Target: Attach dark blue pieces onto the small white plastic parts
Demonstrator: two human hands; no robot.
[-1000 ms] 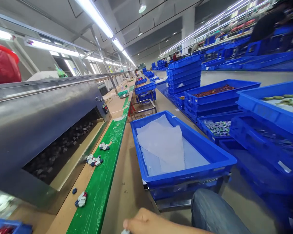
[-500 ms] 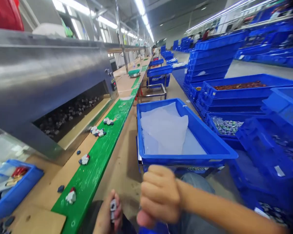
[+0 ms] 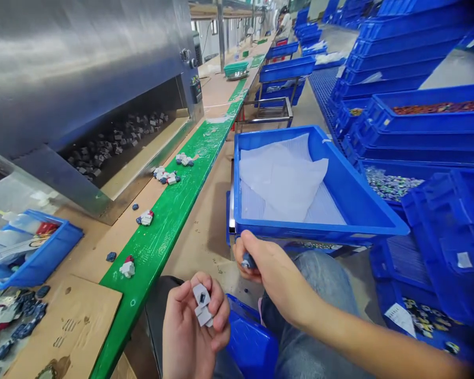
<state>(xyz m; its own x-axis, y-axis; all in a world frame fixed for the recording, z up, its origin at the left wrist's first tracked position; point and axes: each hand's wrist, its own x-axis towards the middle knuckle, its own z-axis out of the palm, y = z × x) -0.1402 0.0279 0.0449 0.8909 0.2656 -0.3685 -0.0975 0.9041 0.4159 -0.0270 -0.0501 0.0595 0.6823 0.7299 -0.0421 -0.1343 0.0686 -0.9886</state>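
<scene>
My left hand [image 3: 195, 329] is closed around a white plastic toy part [image 3: 203, 305] with a small dark square hole facing up. To its right, my right hand [image 3: 263, 266] curls its fingers round a small dark-blue piece [image 3: 248, 261], of which only one end shows. The two hands are apart, over my lap. On the green belt [image 3: 174, 229] left of them lie several small white toy assemblies with red and dark-blue bits, the nearest a white-and-red one [image 3: 128, 267]. A loose dark-blue piece [image 3: 111, 256] rests by the belt's edge.
A metal machine [image 3: 87, 68] with a heap of white parts [image 3: 118, 142] inside stands left. A blue bin [image 3: 35, 247] holds bottles. Before me is a large blue tray [image 3: 319, 227] with white sheets [image 3: 284, 181]. Stacked blue crates [image 3: 426, 126] fill the right.
The view has tilted down. My right hand has turned from a back-up fist, so the dark-blue piece now shows. My left hand has risen, with the white part turned upward.
</scene>
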